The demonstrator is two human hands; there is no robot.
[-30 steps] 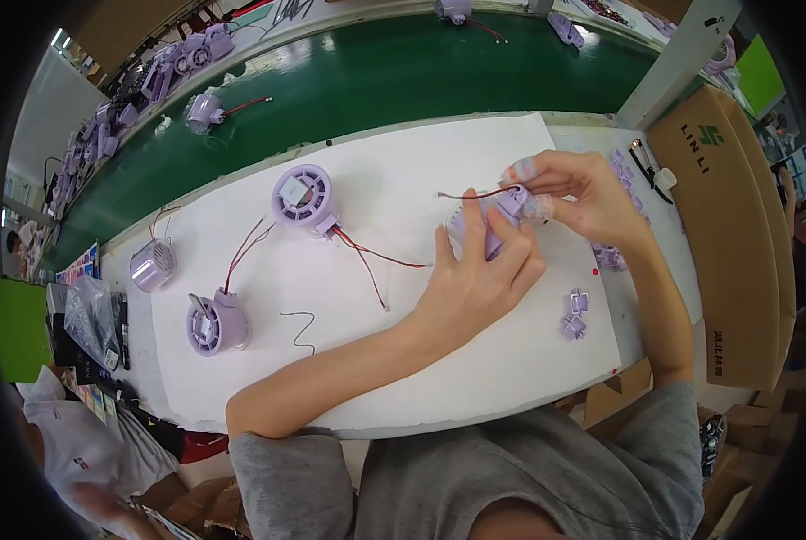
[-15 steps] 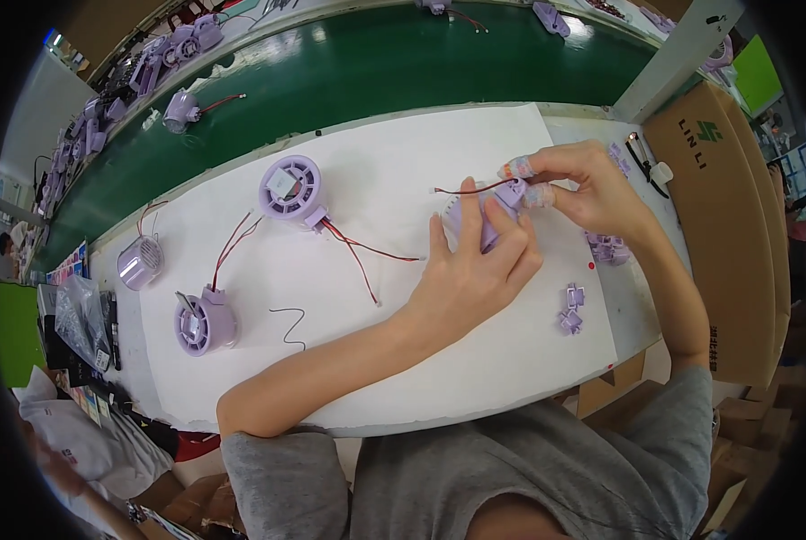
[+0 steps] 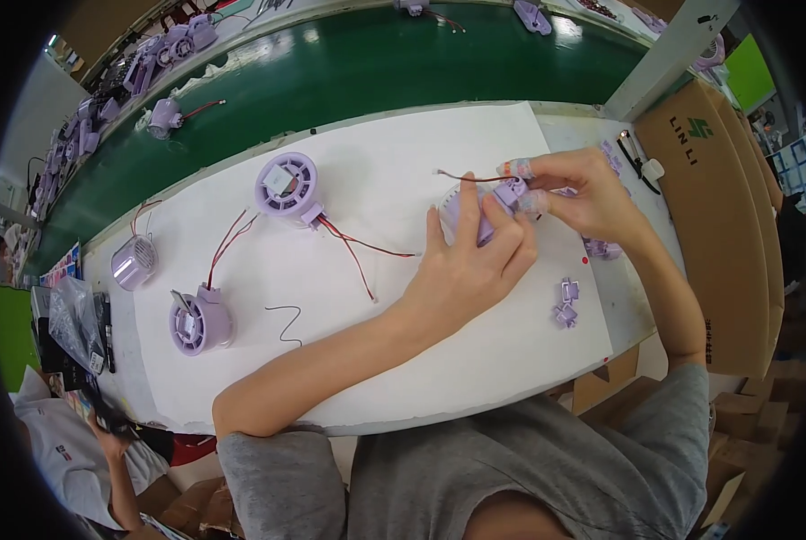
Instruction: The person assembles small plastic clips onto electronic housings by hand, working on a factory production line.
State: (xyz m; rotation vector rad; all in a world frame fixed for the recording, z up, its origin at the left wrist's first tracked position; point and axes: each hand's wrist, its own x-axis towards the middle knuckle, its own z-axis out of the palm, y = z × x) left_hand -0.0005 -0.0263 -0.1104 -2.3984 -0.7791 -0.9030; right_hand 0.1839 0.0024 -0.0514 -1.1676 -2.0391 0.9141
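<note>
At the right half of the white work sheet, my left hand (image 3: 473, 256) is closed around a light purple fan housing (image 3: 461, 209), pressing it to the sheet. The thumb and forefinger of my right hand (image 3: 576, 184), with coloured tape on the tips, pinch a small purple piece (image 3: 511, 191) at the housing's neck. A dark red wire lead (image 3: 466, 178) with a small white plug runs from there to the left, over my left fingers. How the piece sits on the neck is partly hidden by my fingers.
Two purple fan housings (image 3: 288, 187) (image 3: 201, 324) with wires lie left, beside a purple motor cup (image 3: 135, 263) and a bent black wire (image 3: 286, 322). Small purple clips (image 3: 566, 302) lie right. Beyond is a green conveyor belt (image 3: 349, 76) carrying purple parts; a cardboard box (image 3: 714, 225) stands right.
Parts on the green belt have shifted left. My hands keep their hold, and the wire lead has tilted slightly at its plug end. A person's arm at lower left has moved.
</note>
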